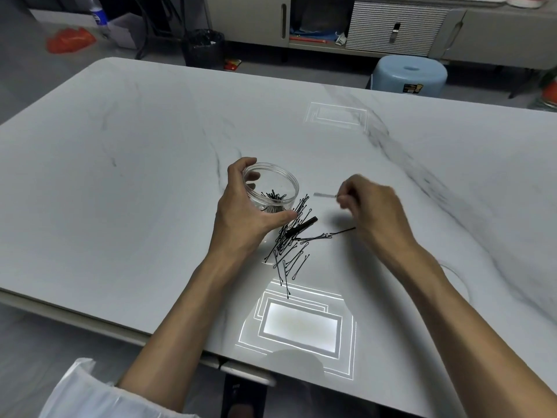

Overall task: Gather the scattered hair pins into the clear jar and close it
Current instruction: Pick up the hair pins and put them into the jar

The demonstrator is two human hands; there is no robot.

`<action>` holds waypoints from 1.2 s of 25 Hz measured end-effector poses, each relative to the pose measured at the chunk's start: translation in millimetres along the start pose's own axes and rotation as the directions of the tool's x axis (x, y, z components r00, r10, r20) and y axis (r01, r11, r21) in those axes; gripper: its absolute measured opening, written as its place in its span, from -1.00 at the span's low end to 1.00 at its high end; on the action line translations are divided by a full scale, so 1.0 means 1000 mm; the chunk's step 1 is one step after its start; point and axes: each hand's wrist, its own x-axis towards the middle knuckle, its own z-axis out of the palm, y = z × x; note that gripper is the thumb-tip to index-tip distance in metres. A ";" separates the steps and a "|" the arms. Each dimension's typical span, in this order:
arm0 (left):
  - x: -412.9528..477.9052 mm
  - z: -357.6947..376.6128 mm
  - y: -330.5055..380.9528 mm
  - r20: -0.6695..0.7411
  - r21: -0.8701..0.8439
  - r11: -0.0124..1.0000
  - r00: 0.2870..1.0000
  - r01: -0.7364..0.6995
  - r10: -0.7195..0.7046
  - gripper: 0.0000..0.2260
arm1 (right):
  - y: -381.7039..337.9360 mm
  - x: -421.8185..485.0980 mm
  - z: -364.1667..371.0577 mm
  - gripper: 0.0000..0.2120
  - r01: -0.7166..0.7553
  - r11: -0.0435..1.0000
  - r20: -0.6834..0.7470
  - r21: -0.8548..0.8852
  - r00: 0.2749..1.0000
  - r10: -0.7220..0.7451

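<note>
A clear round jar (280,184) stands open on the white marble table (135,176), with several black hair pins lying inside it. My left hand (241,212) wraps around the jar from its left side. A heap of black hair pins (289,245) lies on the table just in front and to the right of the jar. My right hand (373,209) hovers to the right of the jar, fingers pinched on a blurred hair pin (325,195) that points toward the jar. A clear lid (456,277) is partly visible behind my right forearm.
A light blue stool (410,74) stands beyond the table's far edge, with a black bin (202,47) and a cabinet (331,22) further back. Bright lamp reflections lie on the tabletop near its front edge and behind the jar.
</note>
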 end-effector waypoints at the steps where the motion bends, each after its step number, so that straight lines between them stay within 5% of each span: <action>1: -0.001 0.000 0.000 0.016 0.013 1.000 1.000 -0.011 0.010 -0.13 | -0.006 0.003 -0.007 -0.89 -0.008 0.996 -0.090 0.093 0.996 0.017; 3: -0.003 0.004 0.001 0.076 0.053 0.997 0.996 -0.052 0.048 -0.12 | -0.025 0.006 -0.014 -0.92 0.067 0.982 -0.159 0.179 0.987 -0.039; 7: -0.008 0.010 0.006 0.181 0.071 0.992 0.979 -0.105 0.091 -0.11 | -0.055 -0.001 -0.005 -0.90 0.255 0.955 -0.018 0.148 0.967 -0.255; 11: -0.006 0.005 0.002 0.131 0.053 0.995 0.989 -0.079 0.072 -0.12 | -0.039 0.003 -0.004 -0.85 0.161 0.937 -0.095 0.309 0.986 -0.138; 16: -0.001 0.001 0.000 0.064 0.013 1.000 0.998 -0.026 0.025 -0.13 | 0.007 -0.006 0.002 -0.85 -0.102 0.985 0.204 -0.138 0.970 0.129; 21: -0.001 0.002 -0.001 0.067 0.019 1.000 0.998 -0.020 0.019 -0.13 | 0.016 -0.008 0.011 -0.77 -0.045 0.938 0.170 -0.344 0.979 0.110; 26: 0.000 0.003 -0.001 0.058 0.027 0.999 0.998 -0.031 0.030 -0.12 | 0.005 -0.008 0.024 -0.90 0.132 0.985 0.237 -0.106 0.966 -0.104; 30: -0.001 0.003 -0.002 0.053 0.031 0.999 0.998 -0.038 0.036 -0.12 | 0.000 -0.011 0.033 -0.95 0.175 0.975 0.294 -0.140 0.947 -0.128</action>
